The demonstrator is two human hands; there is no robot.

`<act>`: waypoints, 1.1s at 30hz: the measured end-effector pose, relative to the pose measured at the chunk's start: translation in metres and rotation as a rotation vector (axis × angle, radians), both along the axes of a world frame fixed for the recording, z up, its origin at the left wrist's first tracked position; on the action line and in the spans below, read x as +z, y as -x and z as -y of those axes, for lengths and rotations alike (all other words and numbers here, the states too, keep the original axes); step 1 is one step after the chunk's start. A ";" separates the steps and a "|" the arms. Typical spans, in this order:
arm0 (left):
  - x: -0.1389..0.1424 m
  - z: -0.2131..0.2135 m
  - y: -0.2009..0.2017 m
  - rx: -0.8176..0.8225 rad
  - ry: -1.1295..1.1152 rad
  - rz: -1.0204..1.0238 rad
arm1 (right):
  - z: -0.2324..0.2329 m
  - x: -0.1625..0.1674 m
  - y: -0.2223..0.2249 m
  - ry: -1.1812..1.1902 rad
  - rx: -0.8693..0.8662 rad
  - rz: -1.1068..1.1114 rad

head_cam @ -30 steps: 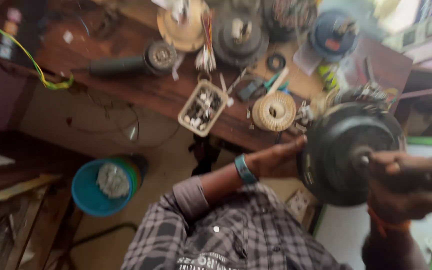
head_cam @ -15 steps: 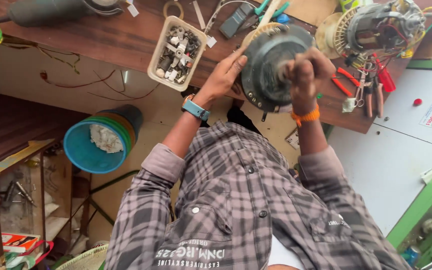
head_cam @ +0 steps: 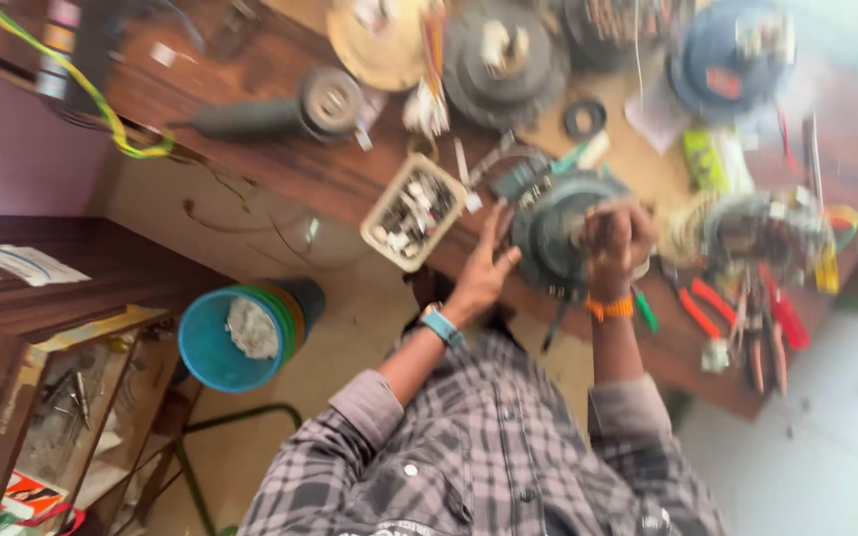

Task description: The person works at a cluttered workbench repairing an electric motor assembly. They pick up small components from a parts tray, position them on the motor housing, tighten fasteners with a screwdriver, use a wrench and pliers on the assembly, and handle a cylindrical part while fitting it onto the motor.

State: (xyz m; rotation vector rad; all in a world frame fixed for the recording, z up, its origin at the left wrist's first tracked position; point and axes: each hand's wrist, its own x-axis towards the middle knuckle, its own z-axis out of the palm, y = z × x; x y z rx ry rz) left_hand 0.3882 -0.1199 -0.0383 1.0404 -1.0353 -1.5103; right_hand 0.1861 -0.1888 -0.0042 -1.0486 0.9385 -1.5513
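A round dark fan motor (head_cam: 551, 238) rests at the front edge of the wooden workbench (head_cam: 280, 164). My left hand (head_cam: 484, 270), with a blue watch on the wrist, presses spread fingers against the motor's left rim. My right hand (head_cam: 616, 238), with an orange band on the wrist, is closed in a fist on the motor's top centre. The frame is blurred, so I cannot make out what sits under the fist. My plaid shirt sleeves fill the bottom of the view.
A small tray of loose parts (head_cam: 414, 210) lies left of the motor. Red-handled pliers (head_cam: 782, 318), a wound stator (head_cam: 757, 233), other motor housings (head_cam: 503, 60) and an angle grinder (head_cam: 290, 109) crowd the bench. Stacked blue tubs (head_cam: 235, 337) stand on the floor.
The motor, held up in both hands a second ago, has come down to the bench's front edge. My left fingers have spread along its rim, and the view has swung.
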 end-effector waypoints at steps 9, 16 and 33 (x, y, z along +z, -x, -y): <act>-0.001 0.014 -0.011 -0.083 0.064 0.007 | -0.015 0.022 0.022 0.071 0.177 -0.285; 0.072 0.026 -0.009 0.027 0.531 0.629 | -0.061 0.040 0.067 -0.016 -0.366 -0.298; 0.088 0.040 0.049 0.046 0.567 0.601 | -0.196 -0.012 0.072 -0.459 -0.477 -0.191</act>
